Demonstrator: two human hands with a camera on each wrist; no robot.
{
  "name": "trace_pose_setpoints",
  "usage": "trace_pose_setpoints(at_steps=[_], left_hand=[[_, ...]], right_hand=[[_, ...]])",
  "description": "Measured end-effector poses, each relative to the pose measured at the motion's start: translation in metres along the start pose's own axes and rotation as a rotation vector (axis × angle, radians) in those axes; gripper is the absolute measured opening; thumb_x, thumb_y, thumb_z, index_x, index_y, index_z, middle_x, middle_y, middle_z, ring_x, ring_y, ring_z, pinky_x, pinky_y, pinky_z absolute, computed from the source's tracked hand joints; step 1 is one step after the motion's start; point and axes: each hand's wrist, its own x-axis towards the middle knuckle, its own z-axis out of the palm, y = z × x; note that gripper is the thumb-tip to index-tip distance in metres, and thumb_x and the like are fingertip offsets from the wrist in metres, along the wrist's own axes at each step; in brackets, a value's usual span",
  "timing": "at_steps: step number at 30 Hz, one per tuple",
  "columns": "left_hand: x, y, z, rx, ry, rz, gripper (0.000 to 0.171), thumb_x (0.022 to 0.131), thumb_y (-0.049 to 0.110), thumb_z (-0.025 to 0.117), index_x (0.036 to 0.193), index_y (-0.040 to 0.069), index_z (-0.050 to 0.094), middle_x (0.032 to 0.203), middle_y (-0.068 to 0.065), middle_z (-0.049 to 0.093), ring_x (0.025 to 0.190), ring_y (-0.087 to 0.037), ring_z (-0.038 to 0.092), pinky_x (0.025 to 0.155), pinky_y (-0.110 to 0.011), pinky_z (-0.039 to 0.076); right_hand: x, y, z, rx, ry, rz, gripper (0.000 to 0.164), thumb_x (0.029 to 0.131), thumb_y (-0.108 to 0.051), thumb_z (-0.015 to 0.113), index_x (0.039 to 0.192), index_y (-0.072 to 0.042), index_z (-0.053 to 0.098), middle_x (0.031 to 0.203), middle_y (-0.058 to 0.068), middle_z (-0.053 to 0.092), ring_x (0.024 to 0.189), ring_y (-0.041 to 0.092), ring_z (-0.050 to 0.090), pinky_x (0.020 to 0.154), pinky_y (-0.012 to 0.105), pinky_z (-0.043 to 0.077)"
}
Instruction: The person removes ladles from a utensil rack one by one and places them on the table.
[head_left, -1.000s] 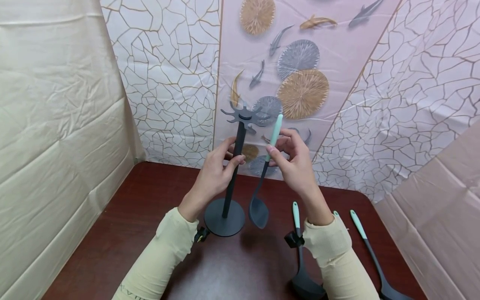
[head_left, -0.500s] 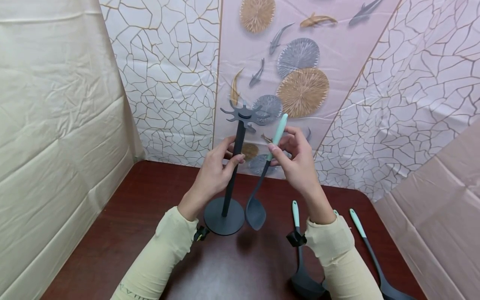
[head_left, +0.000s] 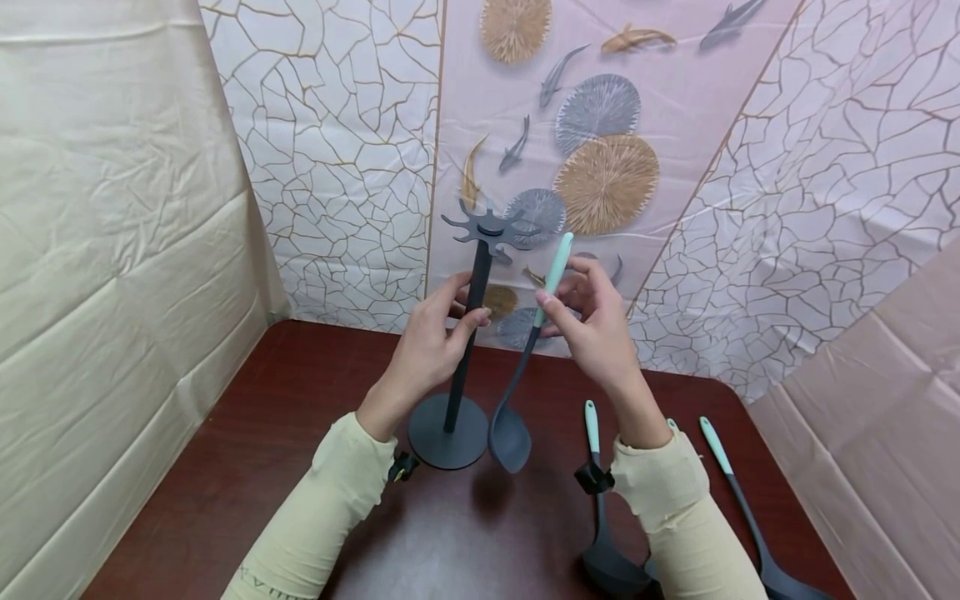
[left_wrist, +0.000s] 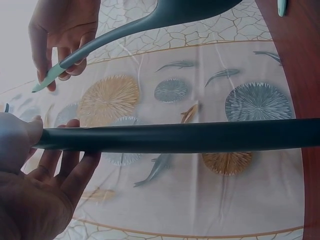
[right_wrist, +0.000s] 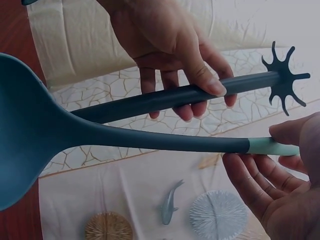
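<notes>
My left hand [head_left: 431, 337] holds the black post of a utensil stand [head_left: 467, 358] between thumb and fingers. The stand has a round base [head_left: 448, 433] on the table and a ring of curved hooks [head_left: 489, 227] at its top, with nothing hanging from them. To the right of the post, my right hand [head_left: 592, 321] pinches the mint handle of a dark cooking spoon [head_left: 512, 437], bowl down and raised above the table. The spoon's bowl [right_wrist: 20, 130] looks large in the right wrist view. In the left wrist view the post [left_wrist: 190, 137] crosses the left fingers.
A ladle [head_left: 611, 562] with a mint handle lies on the dark red table [head_left: 315, 383] near my right forearm. Another mint-handled utensil [head_left: 750, 517] lies farther right. A third handle tip [head_left: 671, 425] shows behind the right sleeve. Patterned cloth hangs behind the table.
The spoon has shifted slightly, its handle end moving right and its bowl swinging left toward the stand's base, then dipping a little. My left hand and the stand have barely moved.
</notes>
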Motion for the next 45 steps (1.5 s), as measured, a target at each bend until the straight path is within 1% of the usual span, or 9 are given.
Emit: trace_pose_setpoints(at_steps=[4, 6, 10, 17, 27, 31, 38, 42, 45], left_hand=[[0.000, -0.001, 0.000, 0.007, 0.001, 0.001, 0.048, 0.107, 0.022, 0.066, 0.152, 0.010, 0.053, 0.104, 0.000, 0.068, 0.095, -0.014, 0.073, 0.070, -0.033, 0.060], [0.000, -0.001, 0.000, 0.009, 0.000, 0.001, 0.048, 0.107, 0.022, 0.066, 0.152, 0.010, 0.052, 0.104, 0.000, 0.068, 0.095, -0.014, 0.073, 0.071, -0.033, 0.060], [-0.001, -0.001, -0.001, 0.008, 0.000, 0.002, 0.048, 0.107, 0.022, 0.066, 0.152, 0.009, 0.052, 0.104, 0.000, 0.068, 0.095, -0.015, 0.073, 0.071, -0.035, 0.061], [-0.001, -0.002, 0.000, -0.001, 0.004, 0.003, 0.048, 0.107, 0.022, 0.066, 0.151, 0.009, 0.052, 0.103, -0.001, 0.069, 0.095, -0.015, 0.074, 0.071, -0.038, 0.061], [-0.002, -0.003, 0.001, 0.005, 0.010, 0.017, 0.047, 0.107, 0.024, 0.066, 0.150, 0.010, 0.054, 0.103, 0.000, 0.069, 0.094, -0.014, 0.074, 0.070, -0.035, 0.060], [-0.002, -0.004, 0.001, -0.007, 0.010, 0.016, 0.047, 0.107, 0.024, 0.066, 0.150, 0.010, 0.054, 0.103, -0.002, 0.069, 0.094, -0.015, 0.074, 0.070, -0.036, 0.061], [-0.002, -0.004, 0.001, -0.011, 0.010, 0.018, 0.046, 0.107, 0.024, 0.066, 0.150, 0.011, 0.054, 0.103, -0.002, 0.069, 0.093, -0.015, 0.075, 0.070, -0.038, 0.061], [-0.002, -0.005, 0.001, -0.003, 0.010, 0.019, 0.045, 0.107, 0.024, 0.066, 0.149, 0.011, 0.055, 0.103, -0.001, 0.069, 0.093, -0.015, 0.074, 0.070, -0.036, 0.061], [-0.002, -0.005, 0.001, 0.002, 0.011, 0.017, 0.045, 0.107, 0.024, 0.066, 0.149, 0.010, 0.055, 0.103, -0.001, 0.069, 0.093, -0.015, 0.074, 0.070, -0.035, 0.061]], right_hand=[[-0.001, 0.003, 0.001, 0.002, -0.003, 0.016, 0.042, 0.103, -0.010, 0.071, 0.142, -0.009, 0.054, 0.099, 0.016, 0.064, 0.084, 0.038, 0.072, 0.063, 0.039, 0.064], [-0.002, 0.005, 0.001, 0.002, -0.005, 0.026, 0.043, 0.103, -0.010, 0.070, 0.142, -0.008, 0.054, 0.099, 0.016, 0.064, 0.083, 0.035, 0.072, 0.063, 0.040, 0.064], [-0.003, 0.009, 0.001, 0.012, -0.007, 0.042, 0.042, 0.103, -0.009, 0.070, 0.142, -0.006, 0.054, 0.098, 0.017, 0.063, 0.083, 0.037, 0.072, 0.063, 0.040, 0.064], [-0.006, 0.012, 0.001, 0.024, -0.010, 0.054, 0.040, 0.104, -0.009, 0.069, 0.140, -0.005, 0.054, 0.098, 0.018, 0.064, 0.080, 0.023, 0.072, 0.062, 0.041, 0.064], [-0.011, 0.020, 0.002, 0.034, -0.001, 0.091, 0.040, 0.103, -0.009, 0.071, 0.139, -0.004, 0.054, 0.097, 0.019, 0.062, 0.077, 0.021, 0.071, 0.061, 0.049, 0.064], [-0.013, 0.023, 0.002, 0.040, -0.003, 0.112, 0.040, 0.103, -0.010, 0.071, 0.139, -0.005, 0.054, 0.098, 0.019, 0.062, 0.076, 0.022, 0.071, 0.061, 0.051, 0.063], [-0.017, 0.028, 0.001, 0.037, -0.009, 0.160, 0.041, 0.103, -0.014, 0.072, 0.139, -0.007, 0.054, 0.098, 0.020, 0.062, 0.073, 0.023, 0.070, 0.059, 0.049, 0.064], [-0.020, 0.034, 0.000, 0.049, -0.007, 0.177, 0.041, 0.102, -0.011, 0.072, 0.138, -0.005, 0.054, 0.096, 0.021, 0.062, 0.070, 0.033, 0.070, 0.058, 0.051, 0.063], [-0.021, 0.039, -0.001, 0.060, -0.002, 0.188, 0.040, 0.102, -0.009, 0.072, 0.138, -0.004, 0.053, 0.095, 0.023, 0.061, 0.067, 0.034, 0.070, 0.057, 0.051, 0.063]])
